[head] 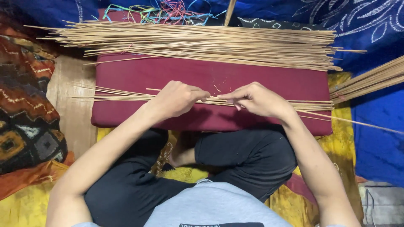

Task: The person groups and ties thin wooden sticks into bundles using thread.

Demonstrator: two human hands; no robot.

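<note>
A flat row of thin tan sticks lies across the near part of a maroon cushion. My left hand rests on this row with its fingers curled, pinching sticks near the middle. My right hand sits just to the right, fingertips closed on the same sticks. The two hands almost meet at the centre of the cushion. A much larger pile of the same sticks lies along the far edge of the cushion.
Coloured plastic strings lie behind the big pile. Another bundle of sticks juts in from the right over blue patterned cloth. A patterned fabric is at left. My crossed legs in dark trousers sit below on yellow cloth.
</note>
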